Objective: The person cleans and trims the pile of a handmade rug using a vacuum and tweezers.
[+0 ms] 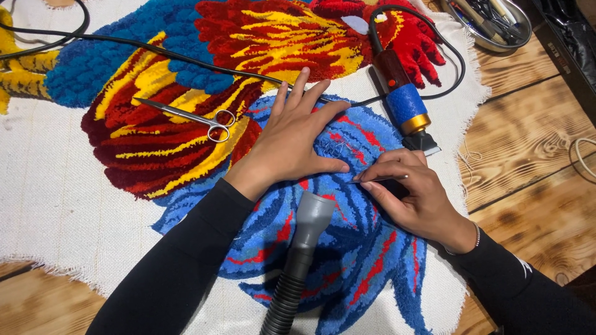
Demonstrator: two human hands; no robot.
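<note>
nearest the camera, a grey vacuum hose nozzle (310, 217) is laid over the blue pile of the tufted rug (347, 248). just beyond it, a thin metal tool (379, 179) is pinched between the closed fingers of the right hand (416, 198), its tip pointed at the blue tufts. the left hand (292, 139) is pressed flat and open on the rug, holding nothing. the thumb lies near the tip, so it could be pricked by a slip, and loops could be snagged. farther off, scissors (192, 118), a corded trimmer (403, 99) and a metal bowl (490, 25) are seen.
</note>
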